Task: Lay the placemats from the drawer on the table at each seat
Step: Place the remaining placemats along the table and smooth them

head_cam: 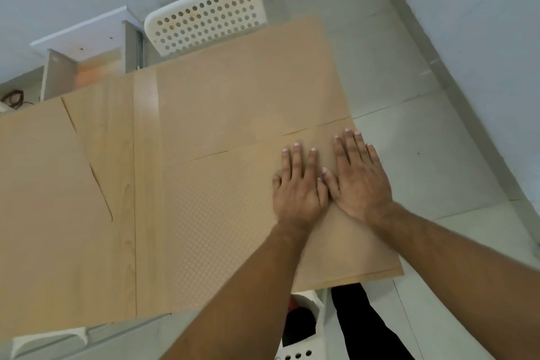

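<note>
Tan placemat (222, 228) lies lower centre on the wooden counter (117, 161); left hand (298, 187) and right hand (361, 175) rest flat on it side by side, fingers (296, 158) straight, slightly spread.

The table (117, 169) runs off the left edge, and the drawer (87, 73) is blurred.

The tabletop (117, 166) is pale, wood-grained and smooth, with a faint sheen. The near placemat (219, 228) looks matt tan with a fine dotted embossing. The chair back (204, 17) is white perforated plastic, slightly stained.
</note>
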Tool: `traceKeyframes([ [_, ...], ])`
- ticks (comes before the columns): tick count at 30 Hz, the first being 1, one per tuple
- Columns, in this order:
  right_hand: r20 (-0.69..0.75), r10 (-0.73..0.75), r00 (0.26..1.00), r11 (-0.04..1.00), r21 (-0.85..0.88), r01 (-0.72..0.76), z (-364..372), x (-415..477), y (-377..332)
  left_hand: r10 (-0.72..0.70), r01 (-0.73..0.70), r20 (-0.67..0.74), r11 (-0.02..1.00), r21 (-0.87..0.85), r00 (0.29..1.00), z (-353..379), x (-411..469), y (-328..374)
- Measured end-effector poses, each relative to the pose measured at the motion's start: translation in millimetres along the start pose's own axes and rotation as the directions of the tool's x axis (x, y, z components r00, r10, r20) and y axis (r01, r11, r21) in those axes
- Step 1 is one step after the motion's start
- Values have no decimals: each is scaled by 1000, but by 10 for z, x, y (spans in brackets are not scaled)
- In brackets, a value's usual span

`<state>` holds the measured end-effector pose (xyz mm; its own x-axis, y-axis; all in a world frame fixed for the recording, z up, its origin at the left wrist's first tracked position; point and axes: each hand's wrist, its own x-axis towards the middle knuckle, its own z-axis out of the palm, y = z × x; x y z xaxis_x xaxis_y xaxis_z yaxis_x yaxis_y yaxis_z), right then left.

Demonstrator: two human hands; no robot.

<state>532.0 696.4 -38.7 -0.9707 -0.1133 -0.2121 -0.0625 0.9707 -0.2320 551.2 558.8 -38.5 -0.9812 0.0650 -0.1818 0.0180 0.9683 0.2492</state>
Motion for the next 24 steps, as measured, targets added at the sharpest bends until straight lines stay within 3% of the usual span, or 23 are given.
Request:
traceKeyframes([
  [8,-36,-25,999,1000,-17,25,182,-1056,-24,5,-6,17,1000,16,1000,43,-8,-16],
  [16,-40,-30,999,998,-57,27,248,-1092,-19,58,-57,-8,997,53,998,116,-461,-13],
  [24,-88,-1,996,999,-37,-3,256,-1113,-54,-80,79,48,996,33,996,-15,-1074,-688],
])
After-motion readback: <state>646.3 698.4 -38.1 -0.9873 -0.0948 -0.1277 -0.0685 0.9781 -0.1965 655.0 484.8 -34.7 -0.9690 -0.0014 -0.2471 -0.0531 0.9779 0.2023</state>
